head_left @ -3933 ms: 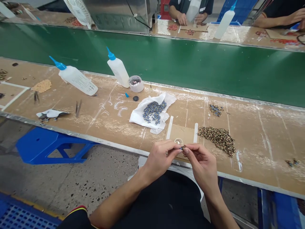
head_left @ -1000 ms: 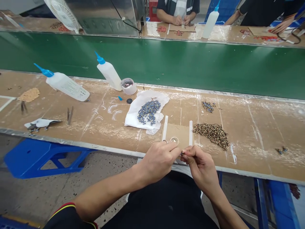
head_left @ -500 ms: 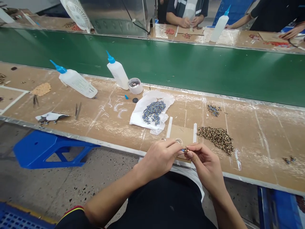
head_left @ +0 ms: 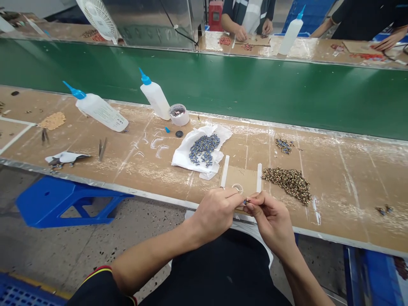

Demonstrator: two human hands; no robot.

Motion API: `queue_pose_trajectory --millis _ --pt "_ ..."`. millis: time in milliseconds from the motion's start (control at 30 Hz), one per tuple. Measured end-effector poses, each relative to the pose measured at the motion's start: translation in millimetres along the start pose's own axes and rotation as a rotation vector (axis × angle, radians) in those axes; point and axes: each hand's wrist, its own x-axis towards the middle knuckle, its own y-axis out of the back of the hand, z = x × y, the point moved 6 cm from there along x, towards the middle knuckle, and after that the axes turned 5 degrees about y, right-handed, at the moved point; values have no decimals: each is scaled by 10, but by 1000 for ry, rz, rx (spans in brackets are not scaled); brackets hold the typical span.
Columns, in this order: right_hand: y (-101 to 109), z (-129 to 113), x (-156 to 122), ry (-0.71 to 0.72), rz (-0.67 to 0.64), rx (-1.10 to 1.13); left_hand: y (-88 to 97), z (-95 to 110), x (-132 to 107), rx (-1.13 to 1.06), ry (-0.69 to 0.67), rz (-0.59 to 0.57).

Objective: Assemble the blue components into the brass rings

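Observation:
My left hand (head_left: 219, 209) and my right hand (head_left: 270, 216) meet over the near edge of the bench. Both are closed, fingertips pinched around a tiny blue and brass-coloured piece (head_left: 246, 202) between them. Its exact kind is too small to make out. Just beyond the fingers, a clear ring (head_left: 237, 187) lies on a cardboard pad (head_left: 244, 176) edged with white strips. Many small blue pieces (head_left: 204, 149) rest on white paper (head_left: 181, 154) ahead of my left hand. To the right of the pad is a heap of small brass-and-dark pieces (head_left: 288, 182).
Two white bottles with blue nozzles, one leaning (head_left: 156, 100) and one tilted low (head_left: 100, 111), stand near a tape roll (head_left: 179, 114). Tweezers (head_left: 102, 148) lie left. A green conveyor (head_left: 223, 89) runs behind, with co-workers' hands (head_left: 241, 33) across it. A blue stool (head_left: 63, 202) is below.
My hands stay together at the small piece, with slight finger movement. The whole view has shifted a little. Across the conveyor, a co-worker's hands have moved apart.

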Motion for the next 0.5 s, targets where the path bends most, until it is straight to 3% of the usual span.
queue_pose_trajectory --millis 200,333,400,500 --pt "-25 63 53 -8 -10 40 -67 -31 14 29 20 -6" --pt "2 101 178 -60 2 93 -12 -68 105 0 7 23" --pt "59 144 256 -106 18 123 -11 -153 239 -19 7 -21" --pt "293 249 313 -152 78 73 -129 -402 627 47 81 -180"
